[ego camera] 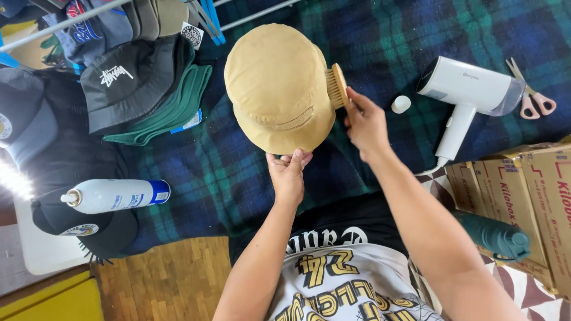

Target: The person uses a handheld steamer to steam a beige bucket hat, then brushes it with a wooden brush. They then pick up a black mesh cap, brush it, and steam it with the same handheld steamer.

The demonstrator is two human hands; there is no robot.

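Your left hand (287, 173) grips the near brim of the tan bucket hat (276, 83), fingers curled closed over the brim edge, holding the hat up over the dark plaid blanket (369, 41); your right hand (366, 122) is closed around the handle of a wooden brush (337, 86), whose bristles press against the right side of the hat's crown; the hat sits at upper centre of the view, crown facing the camera. To the right, on the blanket, a white hair dryer (470, 95) lies on its side, a small white cap (401, 104) lies just beside its nozzle end, and pink-handled scissors (532, 95) lie past its far end. Cardboard boxes (523, 190) stand at the right edge; a green bottle (496, 235) lies below them, near your right forearm. To the left, a black bucket hat (128, 80) rests on a stack of green fabric (175, 110); a white spray can (113, 195) lies across a black cap (77, 223); further caps (24, 119) fill the left edge.
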